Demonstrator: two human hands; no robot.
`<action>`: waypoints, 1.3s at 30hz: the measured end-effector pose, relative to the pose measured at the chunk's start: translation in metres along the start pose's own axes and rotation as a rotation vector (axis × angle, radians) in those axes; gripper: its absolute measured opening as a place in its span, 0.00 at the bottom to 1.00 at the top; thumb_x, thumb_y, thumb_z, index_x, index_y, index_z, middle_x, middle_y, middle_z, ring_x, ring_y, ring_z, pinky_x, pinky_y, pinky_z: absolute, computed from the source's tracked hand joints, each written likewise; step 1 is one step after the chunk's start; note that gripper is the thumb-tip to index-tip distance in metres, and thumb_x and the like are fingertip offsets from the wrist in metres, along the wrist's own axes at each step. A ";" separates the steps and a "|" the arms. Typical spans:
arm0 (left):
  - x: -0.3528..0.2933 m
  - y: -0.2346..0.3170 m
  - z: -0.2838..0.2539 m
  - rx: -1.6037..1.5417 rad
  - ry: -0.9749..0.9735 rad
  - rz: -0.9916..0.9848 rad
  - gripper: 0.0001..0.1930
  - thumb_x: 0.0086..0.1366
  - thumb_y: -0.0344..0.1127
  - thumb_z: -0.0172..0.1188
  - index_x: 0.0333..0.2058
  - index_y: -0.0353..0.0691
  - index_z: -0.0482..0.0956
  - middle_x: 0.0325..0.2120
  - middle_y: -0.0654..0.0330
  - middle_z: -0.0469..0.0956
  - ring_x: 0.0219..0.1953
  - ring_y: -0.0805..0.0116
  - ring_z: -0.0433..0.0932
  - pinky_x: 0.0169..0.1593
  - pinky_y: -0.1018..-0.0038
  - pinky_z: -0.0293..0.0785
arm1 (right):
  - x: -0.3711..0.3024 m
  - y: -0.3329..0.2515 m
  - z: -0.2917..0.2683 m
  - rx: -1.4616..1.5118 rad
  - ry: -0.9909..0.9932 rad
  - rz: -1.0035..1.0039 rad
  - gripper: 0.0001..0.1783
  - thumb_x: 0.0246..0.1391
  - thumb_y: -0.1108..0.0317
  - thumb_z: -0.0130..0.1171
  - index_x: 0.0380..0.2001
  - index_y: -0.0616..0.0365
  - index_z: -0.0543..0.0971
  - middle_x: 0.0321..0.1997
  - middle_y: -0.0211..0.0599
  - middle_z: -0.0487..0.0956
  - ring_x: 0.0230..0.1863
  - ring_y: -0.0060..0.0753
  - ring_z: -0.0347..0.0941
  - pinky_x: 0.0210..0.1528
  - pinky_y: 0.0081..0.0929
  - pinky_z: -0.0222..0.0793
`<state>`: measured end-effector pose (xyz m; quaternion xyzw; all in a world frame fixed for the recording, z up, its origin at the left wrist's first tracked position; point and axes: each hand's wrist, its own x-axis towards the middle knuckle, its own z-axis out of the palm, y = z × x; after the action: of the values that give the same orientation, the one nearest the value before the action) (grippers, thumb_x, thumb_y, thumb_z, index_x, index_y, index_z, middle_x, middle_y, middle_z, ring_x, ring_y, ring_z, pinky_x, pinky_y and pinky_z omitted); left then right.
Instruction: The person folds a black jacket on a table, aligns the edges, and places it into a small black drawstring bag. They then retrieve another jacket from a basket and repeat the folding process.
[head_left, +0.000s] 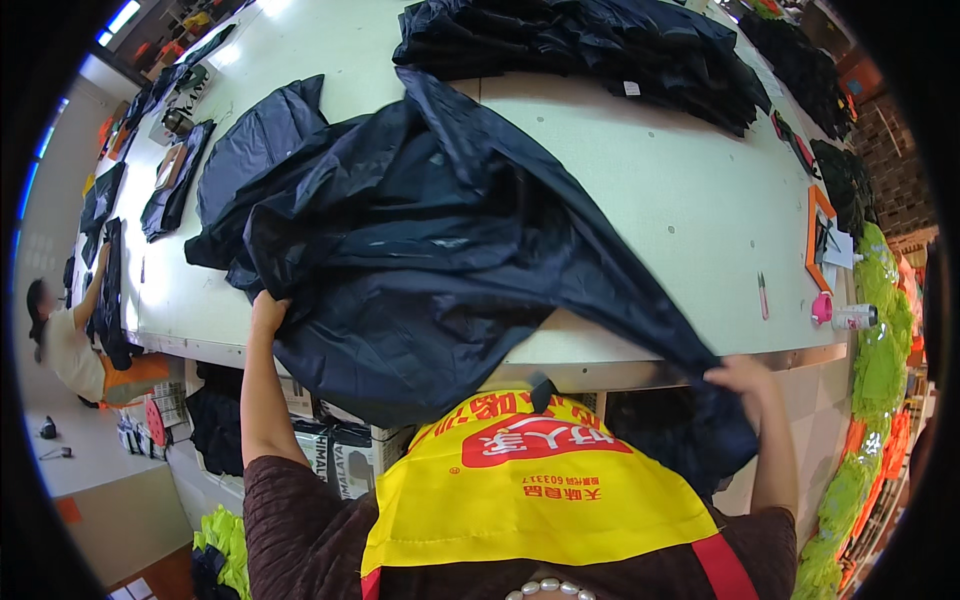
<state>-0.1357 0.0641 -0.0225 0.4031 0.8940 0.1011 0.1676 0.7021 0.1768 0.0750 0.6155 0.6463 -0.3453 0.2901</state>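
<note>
A dark navy jacket (400, 240) of thin, slightly shiny cloth lies crumpled across the near part of the white table, its lower part hanging over the front edge. My left hand (268, 312) is closed on the cloth at the jacket's near left side. Out to the right, my right hand (745, 378) grips a long sleeve-like part, stretched taut from the jacket's middle past the table edge. The cloth's end hangs below that hand. Some of my right fingers are blurred, and the fingertips of my left are partly hidden by folds.
A heap of dark garments (590, 45) covers the table's far side. At the right lie an orange frame (820, 240), a pink pen-like tool (763, 296) and a white bottle (855, 317). Lime garments (875, 340) hang beyond. Leftward, a person (75, 335) reaches toward dark cloth.
</note>
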 end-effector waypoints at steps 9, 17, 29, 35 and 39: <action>-0.033 0.068 -0.013 -0.373 -0.162 0.025 0.23 0.49 0.41 0.65 0.36 0.26 0.77 0.27 0.54 0.79 0.31 0.63 0.77 0.39 0.71 0.71 | 0.059 -0.316 -0.083 0.258 0.877 -0.717 0.14 0.49 0.65 0.52 0.34 0.67 0.73 0.36 0.60 0.75 0.38 0.61 0.72 0.40 0.45 0.67; -0.047 0.074 0.004 -0.870 0.068 -0.066 0.20 0.57 0.43 0.62 0.40 0.29 0.77 0.31 0.59 0.77 0.33 0.71 0.73 0.40 0.76 0.68 | 0.209 -0.410 -0.095 0.366 0.681 -0.043 0.38 0.56 0.63 0.51 0.64 0.64 0.47 0.53 0.63 0.68 0.52 0.53 0.70 0.51 0.42 0.68; -0.030 0.006 0.006 -0.577 0.190 -0.217 0.18 0.52 0.37 0.67 0.37 0.28 0.80 0.30 0.58 0.80 0.31 0.70 0.76 0.39 0.75 0.71 | 0.177 -0.210 -0.233 0.650 0.510 -0.715 0.16 0.44 0.72 0.53 0.40 0.57 0.77 0.34 0.31 0.76 0.31 0.26 0.72 0.30 0.25 0.71; -0.011 0.068 0.017 -0.448 -0.055 -0.133 0.23 0.47 0.43 0.68 0.35 0.27 0.79 0.26 0.56 0.79 0.28 0.69 0.76 0.36 0.73 0.71 | 0.266 -0.042 -0.164 0.411 0.906 -0.356 0.18 0.47 0.80 0.42 0.35 0.55 0.80 0.34 0.38 0.80 0.41 0.31 0.74 0.43 0.30 0.68; -0.022 0.074 0.006 -0.515 -0.247 -0.193 0.27 0.49 0.48 0.66 0.38 0.27 0.78 0.29 0.56 0.79 0.30 0.71 0.76 0.38 0.74 0.72 | 0.222 -0.110 -0.170 0.012 0.838 0.245 0.17 0.47 0.74 0.49 0.42 0.52 0.78 0.47 0.45 0.76 0.52 0.46 0.70 0.50 0.41 0.66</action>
<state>-0.0686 0.0962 0.0004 0.2696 0.8460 0.2581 0.3806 0.5851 0.4452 0.0086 0.7762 0.6285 -0.0324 0.0377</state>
